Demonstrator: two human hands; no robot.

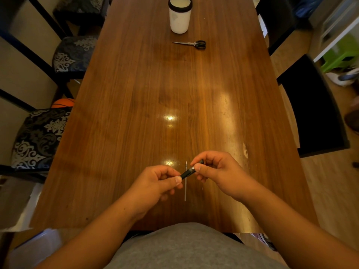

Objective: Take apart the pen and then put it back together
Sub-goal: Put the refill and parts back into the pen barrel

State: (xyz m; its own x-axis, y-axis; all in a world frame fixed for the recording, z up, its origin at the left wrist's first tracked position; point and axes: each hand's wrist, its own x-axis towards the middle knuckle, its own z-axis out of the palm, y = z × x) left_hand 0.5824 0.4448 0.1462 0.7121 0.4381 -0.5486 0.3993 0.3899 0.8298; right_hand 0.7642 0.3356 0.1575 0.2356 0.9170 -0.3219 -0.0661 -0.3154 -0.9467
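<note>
A short black pen barrel [189,171] is held slanted just above the wooden table [136,113], near its front edge. My left hand [161,181] pinches its lower left end between thumb and fingers. My right hand [215,171] pinches its upper right end. Under the barrel a thin pale ink refill [185,188] lies on the table, pointing away from me, with its tip at the far end. The barrel crosses over the refill and hides a short piece of it.
A white cup with a black rim [179,15] stands at the far end of the table. Black-handled scissors [192,44] lie just in front of it. Patterned chairs [38,136] line the left side and a dark chair [310,105] the right.
</note>
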